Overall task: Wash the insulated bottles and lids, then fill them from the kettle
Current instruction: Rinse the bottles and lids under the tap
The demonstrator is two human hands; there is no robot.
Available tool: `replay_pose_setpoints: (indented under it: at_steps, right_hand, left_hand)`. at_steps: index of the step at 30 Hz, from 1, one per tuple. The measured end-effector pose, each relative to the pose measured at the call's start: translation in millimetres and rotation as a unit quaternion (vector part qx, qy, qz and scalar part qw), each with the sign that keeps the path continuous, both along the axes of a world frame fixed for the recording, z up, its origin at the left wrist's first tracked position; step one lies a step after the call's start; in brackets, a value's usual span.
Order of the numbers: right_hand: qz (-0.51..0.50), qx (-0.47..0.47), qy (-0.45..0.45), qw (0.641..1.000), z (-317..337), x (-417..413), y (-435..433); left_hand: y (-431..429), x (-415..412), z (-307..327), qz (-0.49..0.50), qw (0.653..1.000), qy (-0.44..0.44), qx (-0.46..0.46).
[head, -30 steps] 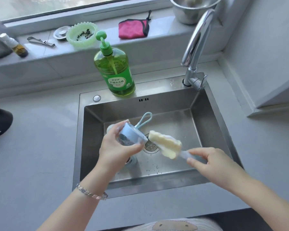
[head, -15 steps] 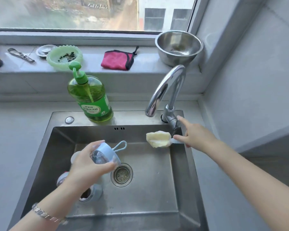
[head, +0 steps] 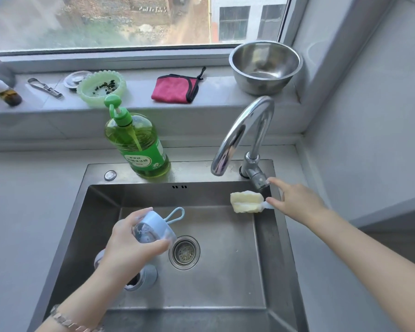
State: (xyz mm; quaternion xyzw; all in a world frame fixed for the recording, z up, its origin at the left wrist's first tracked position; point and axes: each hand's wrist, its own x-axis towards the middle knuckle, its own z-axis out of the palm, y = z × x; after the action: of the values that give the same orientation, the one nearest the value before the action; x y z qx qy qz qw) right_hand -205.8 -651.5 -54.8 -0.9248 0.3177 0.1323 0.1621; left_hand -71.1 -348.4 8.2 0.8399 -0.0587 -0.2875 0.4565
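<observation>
The left hand (head: 132,245) curls round a blue lid (head: 153,230). Its underside faces the person and its loop points away, toward the tap (head: 242,130). A bottle (head: 143,277) sits just below that grip in the sink (head: 225,283). The right hand (head: 295,202) pinches a brush (head: 246,202), held level with its head pointing left. Open basin lies between the hands.

A: What colour is the lid (head: 156,229)?
B: Pale blue, loop included. The sponge brush (head: 246,202) is creamy yellow.
A: And the soap bottle (head: 137,149)?
B: Clear green, with a green pump and a green label lettered in white.
A: The cloth (head: 175,88)?
B: Pink, edged in black. The dish (head: 101,88) is mint green, speckled dark. The bowl (head: 265,68) is silvery, the sink (head: 225,279) dull grey steel.
</observation>
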Motion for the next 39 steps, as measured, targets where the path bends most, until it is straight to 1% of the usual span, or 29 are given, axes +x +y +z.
replay_pose_setpoints:
  at_steps: [8,9,11,14,17,18,21,26,27,30,34,37,39]
  right_hand:
    - [-0.029,0.01,-0.018,0.999,6.1,-11.9,18.5]
    - [-0.041,0.029,-0.03,0.998,10.9,-15.5,27.0]
    - [-0.077,0.099,-0.068,0.99,21.3,-22.9,51.5]
    - [-0.119,0.196,-0.118,0.966,25.7,-28.9,90.9]
    - [-0.154,0.293,-0.136,0.934,24.8,-20.6,119.7]
    - [-0.168,0.312,-0.138,0.925,26.2,-15.3,126.0]
    - [-0.179,0.311,-0.145,0.922,30.1,4.1,139.4]
    - [-0.147,0.323,-0.174,0.918,33.3,26.9,156.9]
    - [-0.154,0.334,-0.178,0.912,33.4,30.0,160.0]
    - [-0.198,0.385,-0.199,0.879,33.3,33.7,168.2]
    - [-0.192,0.357,-0.187,0.895,33.1,31.7,169.6]
    - [-0.195,0.373,-0.189,0.887,37.5,31.5,168.1]
    - [-0.176,0.372,-0.187,0.892,40.7,31.5,167.1]
  left_hand:
    - [20.7,-0.8,-4.6,-0.009,1.0,0.004,0.01]
    - [25.0,-0.3,-4.5,-0.008,1.0,0.006,0.005]
    - [35.2,0.7,-6.4,-0.009,1.0,0.009,-0.007]
    - [52.2,0.0,-9.7,0.0,1.0,0.017,-0.008]
    - [69.4,-2.5,-10.0,0.019,0.999,0.033,-0.019]
    - [74.8,-3.7,-8.9,0.022,0.999,0.035,-0.023]
    - [91.4,-6.4,-8.4,0.029,0.998,0.042,-0.034]
    - [112.7,-7.9,-8.1,0.042,0.996,0.053,-0.05]
    - [116.0,-7.9,-8.8,0.046,0.996,0.055,-0.051]
    - [123.1,-6.9,-9.1,0.047,0.996,0.053,-0.052]
    - [126.8,-6.2,-10.8,0.042,0.996,0.055,-0.053]
    - [122.9,-4.0,-11.9,0.035,0.996,0.062,-0.058]
    - [119.9,-2.3,-13.4,0.028,0.995,0.069,-0.063]
